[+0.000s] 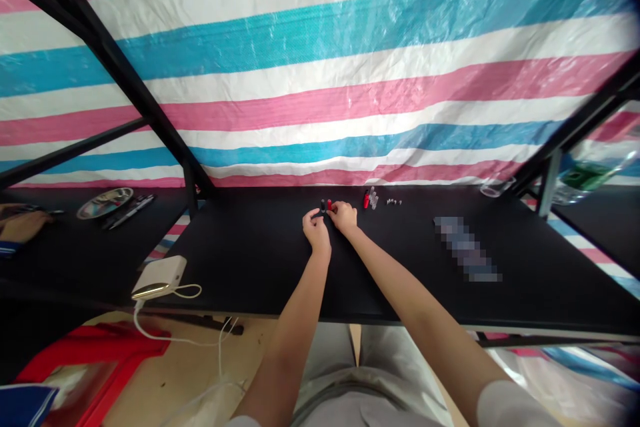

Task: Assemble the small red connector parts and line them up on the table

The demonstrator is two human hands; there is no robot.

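Note:
Above the black table [250, 240], my left hand [317, 233] has its fingers curled in, thumb and index finger close together around something dark that I cannot make out. Just past its fingertips a small black cylinder [323, 205] stands upright. My right hand [345, 217] is closed, with its fingertips at a small red cylinder [329, 205] beside the black one. Both hands are close together. To their right, another red cylinder [367, 199] is grouped with several small clear tubes [374, 200]. Several tiny shiny metal pieces [393, 202] lie in a row farther right.
A blurred-out flat object [466, 248] lies on the right. A white device [160, 275] with a gold item and cable sits at the front left. Another person's hand [25, 223], a metal dish [105, 203] and pens [130, 211] are at the far left. Black frame bars [110, 57] flank the table.

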